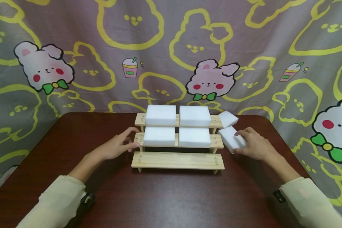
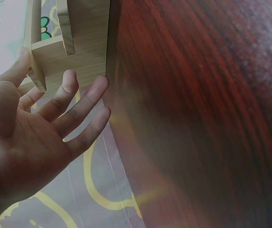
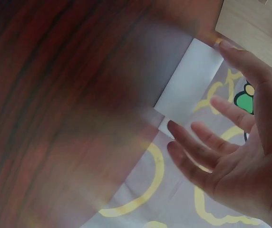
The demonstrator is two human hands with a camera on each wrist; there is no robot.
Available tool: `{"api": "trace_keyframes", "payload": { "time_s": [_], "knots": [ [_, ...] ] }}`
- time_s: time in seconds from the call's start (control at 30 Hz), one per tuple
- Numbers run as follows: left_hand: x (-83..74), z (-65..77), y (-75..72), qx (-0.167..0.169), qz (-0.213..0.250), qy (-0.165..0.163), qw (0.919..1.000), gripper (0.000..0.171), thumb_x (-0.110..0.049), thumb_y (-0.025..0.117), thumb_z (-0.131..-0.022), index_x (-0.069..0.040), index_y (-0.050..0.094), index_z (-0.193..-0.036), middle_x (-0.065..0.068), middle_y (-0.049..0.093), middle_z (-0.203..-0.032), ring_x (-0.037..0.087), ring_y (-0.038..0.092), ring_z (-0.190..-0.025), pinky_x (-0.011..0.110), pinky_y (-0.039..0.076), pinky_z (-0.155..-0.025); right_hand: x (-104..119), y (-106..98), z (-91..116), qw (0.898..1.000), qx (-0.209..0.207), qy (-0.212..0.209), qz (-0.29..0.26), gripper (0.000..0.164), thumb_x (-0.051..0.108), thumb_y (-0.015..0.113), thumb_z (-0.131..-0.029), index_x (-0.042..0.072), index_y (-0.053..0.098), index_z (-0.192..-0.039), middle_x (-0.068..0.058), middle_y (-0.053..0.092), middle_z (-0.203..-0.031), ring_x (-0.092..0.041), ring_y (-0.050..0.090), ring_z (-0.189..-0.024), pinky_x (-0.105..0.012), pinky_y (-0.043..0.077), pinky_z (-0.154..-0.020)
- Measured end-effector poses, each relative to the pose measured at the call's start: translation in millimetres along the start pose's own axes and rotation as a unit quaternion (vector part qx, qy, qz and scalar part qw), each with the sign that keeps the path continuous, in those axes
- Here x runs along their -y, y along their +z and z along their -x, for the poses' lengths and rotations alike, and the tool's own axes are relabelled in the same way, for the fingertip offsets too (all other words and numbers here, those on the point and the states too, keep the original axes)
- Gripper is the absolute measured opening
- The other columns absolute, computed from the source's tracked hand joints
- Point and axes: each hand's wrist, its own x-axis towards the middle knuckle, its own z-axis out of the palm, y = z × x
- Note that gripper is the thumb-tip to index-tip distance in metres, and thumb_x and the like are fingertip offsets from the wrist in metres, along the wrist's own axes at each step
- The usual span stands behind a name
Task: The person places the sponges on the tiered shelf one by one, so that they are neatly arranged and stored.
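Four white blocks (image 1: pixel 161 115) sit on the rack (image 1: pixel 216 141); the bare lowest tier (image 1: pixel 177 160) seems left to fill. My view can't settle whether the right hand (image 1: pixel 253 144) grips the nearer loose block (image 1: pixel 230 139) of two alongside; the relaxed left hand (image 1: pixel 118 146) is opposite.

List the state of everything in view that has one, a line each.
Pale wooden three-step stand: upright, blocks on its top and middle steps only.
Four white rectangular foam blocks: lying on the stand, two per step.
Near loose white foam block: right of the stand, askew.
Far loose white foam block: behind it, also askew.
Left hand: open, at the stand's end.
Right hand: at the near loose block, grip unclear.
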Motion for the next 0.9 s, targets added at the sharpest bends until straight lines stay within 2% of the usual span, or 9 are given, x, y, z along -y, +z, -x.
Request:
{"api": "trace_keyframes", "payload": {
  "time_s": [0.17,0.37,0.7,0.9],
  "knots": [
    [-0.1,0.6,-0.6,-0.001,0.003,0.002,1.0000,0.048,-0.027,0.064,-0.105,-0.012,0.037,-0.143,0.011,0.066,-0.078,0.026,0.062,-0.073,0.038,0.046,-0.072,-3,-2,2,0.999,0.021,0.032,0.001,0.074,0.041,0.088,-0.079,0.001,0.055,-0.134,-0.030,0.055,-0.118,-0.040,0.059,-0.090,-0.051,0.050,-0.065],
    [2.1,-0.1,-0.6,-0.002,0.003,0.002,1.0000,0.049,-0.028,0.064,-0.106,-0.013,0.037,-0.144,0.010,0.065,-0.077,0.026,0.061,-0.072,0.038,0.046,-0.072,-6,-2,1,0.999,0.035,0.034,-0.007,0.069,0.035,0.085,-0.084,-0.004,0.054,-0.133,-0.029,0.063,-0.111,-0.037,0.060,-0.090,-0.050,0.050,-0.065],
    [1.6,-0.3,-0.4,-0.001,0.004,0.002,1.0000,0.049,-0.028,0.063,-0.106,-0.013,0.037,-0.144,0.011,0.065,-0.077,0.027,0.061,-0.073,0.038,0.045,-0.072,-11,-9,2,0.999,-0.001,0.007,-0.037,0.065,0.029,0.087,-0.082,-0.006,0.058,-0.128,-0.029,0.064,-0.110,-0.039,0.061,-0.093,-0.052,0.051,-0.072],
    [2.0,0.0,0.0,0.002,0.008,0.001,1.0000,0.050,-0.030,0.063,-0.106,-0.013,0.036,-0.144,0.011,0.066,-0.078,0.027,0.060,-0.073,0.038,0.045,-0.070,-15,-19,4,0.999,-0.015,0.002,-0.045,0.063,0.027,0.088,-0.081,-0.004,0.058,-0.127,-0.026,0.063,-0.107,-0.037,0.062,-0.091,-0.043,0.048,-0.068]
  ]
}}
